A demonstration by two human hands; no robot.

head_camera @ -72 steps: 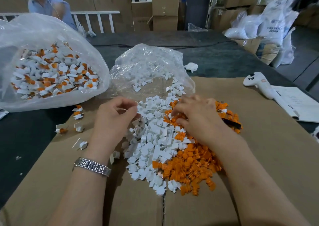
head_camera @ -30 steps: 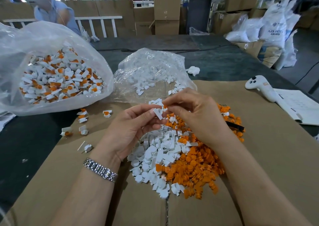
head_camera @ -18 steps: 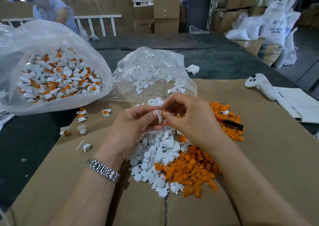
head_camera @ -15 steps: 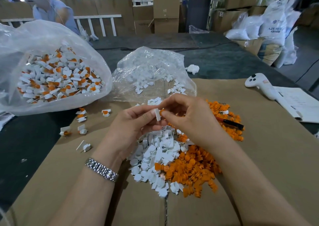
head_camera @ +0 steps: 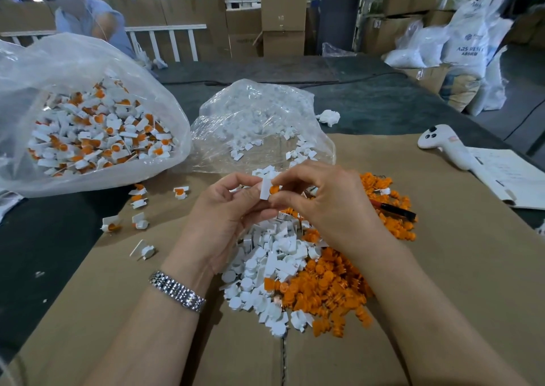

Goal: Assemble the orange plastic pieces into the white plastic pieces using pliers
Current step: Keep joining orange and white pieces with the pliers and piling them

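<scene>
From the head camera I am looking down at both hands raised just above the heap of parts. My left hand point(head_camera: 227, 208) is pinching a white piece point(head_camera: 265, 188) between thumb and fingertips, holding it upright. My right hand point(head_camera: 327, 205) is curling its thumb and forefinger round an orange piece point(head_camera: 274, 190), which is touching the side of the white piece. A metal watch point(head_camera: 177, 291) is sitting on my left wrist.

Below the hands, a pile of white pieces point(head_camera: 265, 264) is lying beside a pile of orange pieces point(head_camera: 327, 288) on a sheet of cardboard point(head_camera: 442, 267) covering the surface. The pliers point(head_camera: 395, 209) are lying half buried in the orange pile, just right of my right hand. A clear bag point(head_camera: 259, 126) with a few white pieces is sitting behind the piles. A larger bag point(head_camera: 88, 120) of joined parts is standing to the left, with several joined parts point(head_camera: 138, 199) lying scattered near it. A white controller point(head_camera: 448, 149) and some papers point(head_camera: 510, 176) are resting at the right.
</scene>
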